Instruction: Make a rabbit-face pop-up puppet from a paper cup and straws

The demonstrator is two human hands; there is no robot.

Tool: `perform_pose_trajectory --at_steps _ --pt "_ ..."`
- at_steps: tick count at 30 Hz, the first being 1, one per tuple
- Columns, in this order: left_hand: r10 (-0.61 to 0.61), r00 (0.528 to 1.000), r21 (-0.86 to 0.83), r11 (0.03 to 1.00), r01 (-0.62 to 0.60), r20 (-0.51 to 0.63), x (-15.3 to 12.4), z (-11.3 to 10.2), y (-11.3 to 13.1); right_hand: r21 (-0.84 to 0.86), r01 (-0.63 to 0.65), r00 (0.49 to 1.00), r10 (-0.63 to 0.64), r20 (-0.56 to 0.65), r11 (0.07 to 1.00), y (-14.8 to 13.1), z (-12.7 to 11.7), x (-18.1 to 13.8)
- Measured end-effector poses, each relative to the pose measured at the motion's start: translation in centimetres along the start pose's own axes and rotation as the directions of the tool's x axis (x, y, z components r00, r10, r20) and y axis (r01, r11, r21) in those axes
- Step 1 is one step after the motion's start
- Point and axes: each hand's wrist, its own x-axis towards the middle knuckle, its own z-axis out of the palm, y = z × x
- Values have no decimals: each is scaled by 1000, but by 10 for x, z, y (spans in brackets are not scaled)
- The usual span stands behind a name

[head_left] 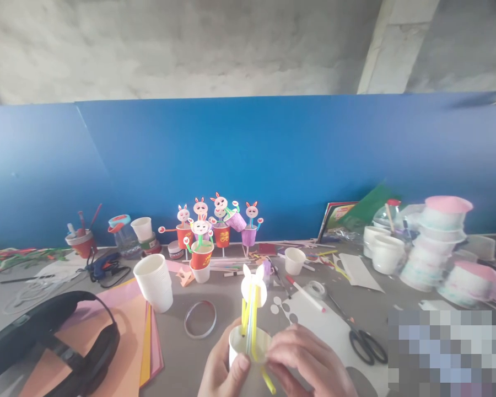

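Note:
My left hand (pixel 223 366) is wrapped around a white paper cup (pixel 236 343), its thumb on the near side. Yellow straws (pixel 254 325) and a pale thin stick stand up out of the cup. A white paper rabbit head (pixel 247 286), blank on this side, tops them. My right hand (pixel 310 358) is closed at the cup's right rim, fingertips against the bent yellow straw, whose lower end (pixel 269 381) pokes out below the cup. The fingers partly cover the exact grip point.
Finished rabbit cups (pixel 202 256) stand at the back. Left are stacked white cups (pixel 155 284), a tape roll (pixel 200 320), coloured paper (pixel 130 342) and a black headset (pixel 103 344). Right lie scissors (pixel 367 347), a marker (pixel 306 294) and stacked decorated cups (pixel 432 248). A blue partition (pixel 273 149) rises behind.

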Motion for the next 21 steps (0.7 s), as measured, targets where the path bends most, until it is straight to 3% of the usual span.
perform_pose_trajectory --at_steps 5,9,12,16,21 --pt "-61 987 -13 998 64 147 -1 -3 2 -10 -8 1000 8 17 1000 3 -1 2" --pt "-50 995 54 998 45 87 -2 -3 1 39 -47 999 46 14 998 3 -6 10" --pt "-9 1000 160 987 5 22 2 -2 -3 107 -170 984 163 64 980 4 -9 16" --pt "38 995 259 966 -12 -94 16 -4 -12 36 -353 929 346 132 935 13 -2 18" --pt "49 995 401 916 -12 -83 41 -13 -21 -40 -485 856 484 185 874 35 16 23"
